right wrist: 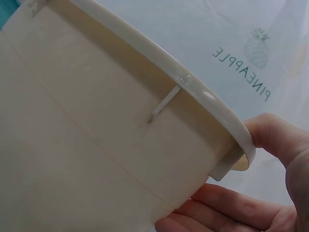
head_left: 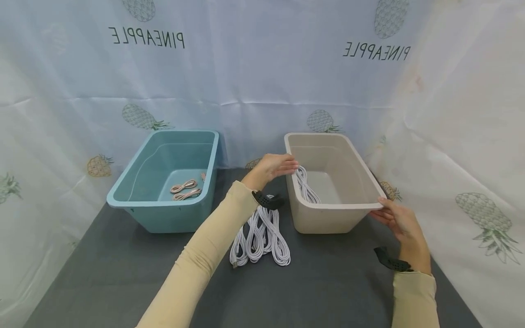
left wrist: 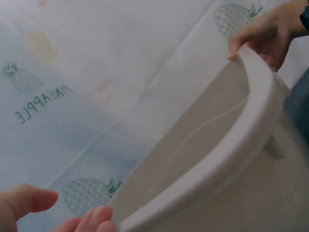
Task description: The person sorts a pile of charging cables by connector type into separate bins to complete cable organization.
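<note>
A beige plastic bin [head_left: 328,214] stands at the right, with a bundle of white cable [head_left: 305,184] along its inner left side. My right hand [head_left: 399,221] grips its front right corner, thumb on the rim and fingers below; the right wrist view shows this hand [right wrist: 270,179] from close by. At the bin's left rim is my left hand [head_left: 276,167], its fingers extended toward the bin. In the left wrist view the thumb [left wrist: 36,200] stands apart from the fingers, whose tips are right by the rim [left wrist: 193,181].
A teal bin [head_left: 160,216] at the left holds small bundles of pinkish cable [head_left: 186,193]. Several coiled white cables [head_left: 262,239] lie on the dark table between the bins, partly under my left wrist. A pineapple-print curtain [head_left: 254,59] hangs behind and to both sides.
</note>
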Demonstrator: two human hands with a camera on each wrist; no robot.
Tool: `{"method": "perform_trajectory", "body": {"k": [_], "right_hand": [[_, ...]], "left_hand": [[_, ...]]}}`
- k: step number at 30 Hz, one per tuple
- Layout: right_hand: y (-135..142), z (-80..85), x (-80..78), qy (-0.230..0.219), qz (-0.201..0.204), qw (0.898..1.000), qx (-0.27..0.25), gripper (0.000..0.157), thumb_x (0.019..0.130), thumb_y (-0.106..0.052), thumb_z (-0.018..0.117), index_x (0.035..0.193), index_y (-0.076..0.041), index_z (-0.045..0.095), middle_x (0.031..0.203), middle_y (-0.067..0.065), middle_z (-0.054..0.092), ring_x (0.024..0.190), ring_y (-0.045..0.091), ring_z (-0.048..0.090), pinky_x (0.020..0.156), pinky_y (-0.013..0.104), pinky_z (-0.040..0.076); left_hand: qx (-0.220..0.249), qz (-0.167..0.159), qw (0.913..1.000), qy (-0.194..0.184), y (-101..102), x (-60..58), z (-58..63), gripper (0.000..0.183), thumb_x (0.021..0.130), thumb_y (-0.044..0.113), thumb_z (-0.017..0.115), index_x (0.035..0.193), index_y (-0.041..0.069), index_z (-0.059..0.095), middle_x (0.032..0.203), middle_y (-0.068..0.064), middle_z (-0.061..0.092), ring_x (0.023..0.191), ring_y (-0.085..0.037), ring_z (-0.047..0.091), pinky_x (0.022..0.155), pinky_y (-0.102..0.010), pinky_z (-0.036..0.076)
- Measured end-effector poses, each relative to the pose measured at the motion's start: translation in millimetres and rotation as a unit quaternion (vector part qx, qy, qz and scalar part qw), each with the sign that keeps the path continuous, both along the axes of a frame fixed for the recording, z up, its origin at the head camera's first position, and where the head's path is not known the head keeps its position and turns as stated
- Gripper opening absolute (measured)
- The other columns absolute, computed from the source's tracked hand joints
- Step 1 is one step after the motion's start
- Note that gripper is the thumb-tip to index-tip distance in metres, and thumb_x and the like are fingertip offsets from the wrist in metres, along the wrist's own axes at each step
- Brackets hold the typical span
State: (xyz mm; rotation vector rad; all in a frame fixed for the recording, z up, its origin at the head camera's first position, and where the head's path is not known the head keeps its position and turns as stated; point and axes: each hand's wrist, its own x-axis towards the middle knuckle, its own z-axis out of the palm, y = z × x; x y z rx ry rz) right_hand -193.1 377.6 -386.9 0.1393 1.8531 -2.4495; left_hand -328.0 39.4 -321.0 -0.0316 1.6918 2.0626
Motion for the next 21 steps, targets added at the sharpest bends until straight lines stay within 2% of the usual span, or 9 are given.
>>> {"method": "perform_trajectory", "body": {"k": [7, 15, 17, 21], "right_hand": [[0, 0.9, 0.7, -0.004, 0.001, 1.000, 0.007, 0.022, 0.098, -0.011, 0.052, 0.091, -0.021, 0.070, 0.086, -0.006, 0.074, 0.078, 0.009, 0.074, 0.071, 0.023, 0.062], [0, 1.0, 1.4, 0.002, 0.002, 1.000, -0.006, 0.023, 0.098, -0.009, 0.053, 0.090, -0.019, 0.072, 0.085, -0.004, 0.075, 0.078, 0.010, 0.074, 0.070, 0.024, 0.062], [1, 1.1, 1.2, 0.003, 0.005, 1.000, -0.010, 0.023, 0.098, -0.008, 0.052, 0.090, -0.019, 0.072, 0.085, -0.004, 0.075, 0.078, 0.010, 0.074, 0.071, 0.024, 0.062], [2, 1.0, 1.1, 0.004, 0.012, 1.000, -0.013, 0.025, 0.098, -0.008, 0.051, 0.091, -0.019, 0.072, 0.086, -0.004, 0.075, 0.079, 0.011, 0.074, 0.071, 0.024, 0.062]], "left_hand": [[-0.029, 0.000, 0.9996, 0.000, -11, 13.8, -10.4, 0.037, 0.096, 0.011, 0.058, 0.130, -0.003, 0.055, 0.127, -0.020, 0.064, 0.099, -0.020, 0.071, 0.100, -0.032, 0.054], [-0.059, -0.038, 0.9973, 0.023, -33, 36.7, -18.4, 0.038, 0.097, 0.013, 0.056, 0.132, -0.001, 0.054, 0.130, -0.020, 0.062, 0.123, -0.029, 0.060, 0.107, -0.037, 0.050], [-0.065, -0.040, 0.9967, 0.027, -37, 40.5, -20.5, 0.038, 0.097, 0.014, 0.055, 0.132, -0.001, 0.054, 0.130, -0.019, 0.062, 0.124, -0.029, 0.060, 0.108, -0.038, 0.049], [-0.068, -0.023, 0.9973, 0.017, -44, 43.8, -27.6, 0.039, 0.096, 0.015, 0.058, 0.132, 0.001, 0.056, 0.129, -0.019, 0.063, 0.117, -0.026, 0.065, 0.105, -0.037, 0.051]]}}
